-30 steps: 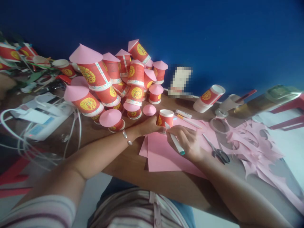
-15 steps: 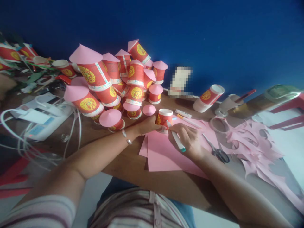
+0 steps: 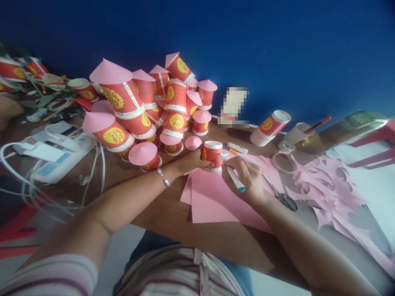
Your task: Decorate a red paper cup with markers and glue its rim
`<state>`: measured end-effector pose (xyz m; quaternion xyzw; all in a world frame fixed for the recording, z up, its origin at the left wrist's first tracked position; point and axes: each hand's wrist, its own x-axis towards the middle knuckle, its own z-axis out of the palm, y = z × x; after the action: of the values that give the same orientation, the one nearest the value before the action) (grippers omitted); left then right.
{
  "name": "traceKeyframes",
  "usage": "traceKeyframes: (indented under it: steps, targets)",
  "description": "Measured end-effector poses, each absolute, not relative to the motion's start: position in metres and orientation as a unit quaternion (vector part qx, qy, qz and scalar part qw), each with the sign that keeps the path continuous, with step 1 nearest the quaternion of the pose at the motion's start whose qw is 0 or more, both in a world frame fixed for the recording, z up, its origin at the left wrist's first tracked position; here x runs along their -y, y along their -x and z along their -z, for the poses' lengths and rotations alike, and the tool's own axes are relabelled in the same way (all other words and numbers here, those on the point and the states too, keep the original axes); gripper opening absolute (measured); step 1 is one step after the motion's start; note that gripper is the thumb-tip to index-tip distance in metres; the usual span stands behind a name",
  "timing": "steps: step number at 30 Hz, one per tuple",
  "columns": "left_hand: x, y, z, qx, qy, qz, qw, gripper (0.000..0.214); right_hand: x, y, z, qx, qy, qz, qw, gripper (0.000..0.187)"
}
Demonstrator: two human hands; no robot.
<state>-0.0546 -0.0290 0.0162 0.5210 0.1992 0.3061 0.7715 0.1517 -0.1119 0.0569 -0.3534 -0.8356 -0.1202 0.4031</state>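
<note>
Hands at work over a wooden desk (image 3: 173,216). The left hand (image 3: 191,161) grips a red paper cup (image 3: 213,155), rim up, by its left side; whether the base touches the pink sheets (image 3: 217,201) below cannot be told. The right hand (image 3: 248,176) holds a green-ended marker pen (image 3: 235,179) in a writing grip, its tip at the cup's right side. Close surroundings: a pink paper cone (image 3: 193,143) lies just behind the left hand, and a pile of cone-roofed red cups (image 3: 115,98) crowds the space behind and left of it. Behind the right hand lie a white tube (image 3: 237,148) and a yellow-ended stick (image 3: 247,158). Scissors (image 3: 280,195) lie just beside the right wrist, partly over the pink paper; beyond them are a tape roll (image 3: 284,169) and tangled pink offcuts (image 3: 328,185). Farther back stands a tilted-looking cup stack (image 3: 270,128). At far left, white cables (image 3: 101,168) trail from a power strip (image 3: 55,164).
</note>
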Motion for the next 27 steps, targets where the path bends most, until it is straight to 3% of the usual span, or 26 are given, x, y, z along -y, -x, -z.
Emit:
traceKeyframes:
  steps: [11, 27]
  targets:
    - [0.0273, 0.0542, -0.0176, -0.192, -0.529, -0.304, 0.769, 0.054, 0.1112, -0.1547, -0.0571, 0.822, 0.365, 0.090, 0.428, 0.015]
    - [0.0298, 0.0559, -0.0140, -0.197, -0.541, -0.297, 0.762, 0.057, 0.1140, -0.1499, -0.0611, 0.839, 0.315, 0.102, 0.432, 0.026]
